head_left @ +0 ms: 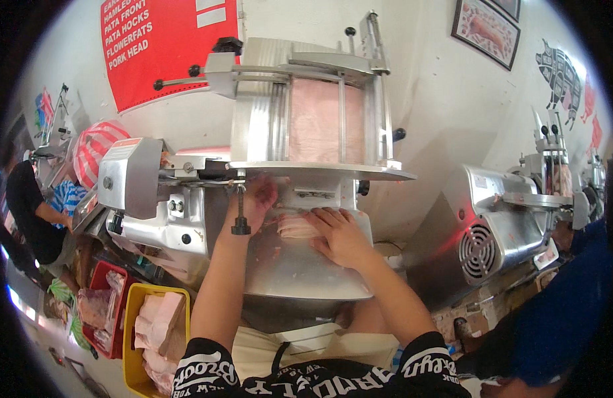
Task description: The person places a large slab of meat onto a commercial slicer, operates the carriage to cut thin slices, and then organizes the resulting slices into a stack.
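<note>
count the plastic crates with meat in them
2 in view: a yellow rectangular plastic crate at the picture's lower left, and a red rectangular plastic crate just left of it. Others could be hidden behind the machines or people.

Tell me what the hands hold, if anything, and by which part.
The right hand touches the right end of the pale slices; a grip cannot be told. Whether the left hand holds anything cannot be told either.

The slicer (300,280) is smooth, glossy metal; its knob (240,229) looks matt plastic. Lower left of the slicer, the yellow crate (130,338) is smooth plastic; below the slicer, the shirt (313,386) is matt cloth.
</note>
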`<state>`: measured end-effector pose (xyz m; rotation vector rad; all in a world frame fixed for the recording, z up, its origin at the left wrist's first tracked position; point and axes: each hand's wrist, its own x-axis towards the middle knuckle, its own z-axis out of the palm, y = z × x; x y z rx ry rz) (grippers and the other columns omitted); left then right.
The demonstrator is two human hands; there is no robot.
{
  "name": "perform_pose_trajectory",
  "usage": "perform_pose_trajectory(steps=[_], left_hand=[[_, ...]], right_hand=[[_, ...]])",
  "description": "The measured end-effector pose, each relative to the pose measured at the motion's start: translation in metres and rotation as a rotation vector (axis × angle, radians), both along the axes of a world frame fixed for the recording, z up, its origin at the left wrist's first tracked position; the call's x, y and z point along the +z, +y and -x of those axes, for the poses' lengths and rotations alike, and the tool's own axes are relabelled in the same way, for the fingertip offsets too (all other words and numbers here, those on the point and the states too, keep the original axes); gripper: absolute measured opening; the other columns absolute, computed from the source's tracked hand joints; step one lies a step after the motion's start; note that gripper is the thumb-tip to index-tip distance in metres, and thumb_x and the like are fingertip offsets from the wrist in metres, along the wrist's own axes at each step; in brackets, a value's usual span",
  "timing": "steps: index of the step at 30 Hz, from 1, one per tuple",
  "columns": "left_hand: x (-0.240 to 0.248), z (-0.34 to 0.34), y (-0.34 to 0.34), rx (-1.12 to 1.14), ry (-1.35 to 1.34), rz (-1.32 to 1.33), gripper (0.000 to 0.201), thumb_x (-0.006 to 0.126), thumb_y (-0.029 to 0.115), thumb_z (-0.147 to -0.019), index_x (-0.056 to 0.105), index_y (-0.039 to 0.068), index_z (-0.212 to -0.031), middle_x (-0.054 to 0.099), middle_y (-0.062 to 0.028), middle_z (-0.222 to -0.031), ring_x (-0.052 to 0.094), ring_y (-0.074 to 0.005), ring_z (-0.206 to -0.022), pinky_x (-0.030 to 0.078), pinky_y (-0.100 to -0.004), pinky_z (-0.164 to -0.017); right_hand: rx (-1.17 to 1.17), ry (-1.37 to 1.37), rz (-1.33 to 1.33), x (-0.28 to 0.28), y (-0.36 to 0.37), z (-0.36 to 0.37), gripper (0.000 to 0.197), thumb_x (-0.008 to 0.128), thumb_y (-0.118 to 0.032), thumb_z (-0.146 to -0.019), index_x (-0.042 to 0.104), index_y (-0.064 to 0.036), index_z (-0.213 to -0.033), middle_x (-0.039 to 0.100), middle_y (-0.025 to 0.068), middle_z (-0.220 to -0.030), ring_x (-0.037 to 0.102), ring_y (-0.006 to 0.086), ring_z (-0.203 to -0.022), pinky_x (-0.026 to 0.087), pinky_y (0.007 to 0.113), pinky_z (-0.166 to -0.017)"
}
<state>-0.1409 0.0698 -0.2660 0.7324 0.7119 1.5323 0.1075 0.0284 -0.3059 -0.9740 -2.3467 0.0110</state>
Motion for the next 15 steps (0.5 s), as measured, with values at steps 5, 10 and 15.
perform_pose_trajectory(steps=[5, 10, 15], left_hand=[[-0.015, 0.013, 0.028, -0.307, -0.558, 0.018, 0.013, 0.058, 0.013, -0.097, 0.062, 0.002, -0.101, 0.064, -0.0113, -0.09, 0.063, -0.0217, -0.083, 0.055, -0.0302, -0.068], [-0.022, 0.01, 0.021, -0.187, -0.436, 0.246, 0.014, 0.059, 0.021, -0.098, 0.064, 0.007, -0.098, 0.057, -0.0047, -0.074, 0.058, -0.0178, -0.07, 0.051, -0.0283, -0.059], [-0.038, 0.023, 0.009, -0.069, -0.273, 0.229, 0.011, 0.064, 0.023, -0.096, 0.066, 0.013, -0.101, 0.055, 0.0002, -0.072, 0.055, -0.0134, -0.067, 0.045, -0.0249, -0.057]], right_hand=[[0.011, -0.048, -0.025, 0.007, -0.008, 0.005, 0.059, 0.067, -0.029, -0.088, 0.05, -0.0158, -0.143, 0.055, 0.0131, -0.139, 0.051, 0.0348, -0.128, 0.036, 0.053, -0.109], [-0.023, -0.071, -0.017, 0.008, -0.009, 0.001, 0.061, 0.068, -0.029, -0.087, 0.049, -0.0169, -0.144, 0.055, 0.0134, -0.139, 0.051, 0.0354, -0.127, 0.036, 0.052, -0.109], [0.027, -0.049, 0.043, 0.01, -0.006, 0.002, 0.061, 0.068, -0.026, -0.088, 0.048, -0.0165, -0.144, 0.055, 0.0143, -0.139, 0.051, 0.0365, -0.127, 0.037, 0.05, -0.109]])
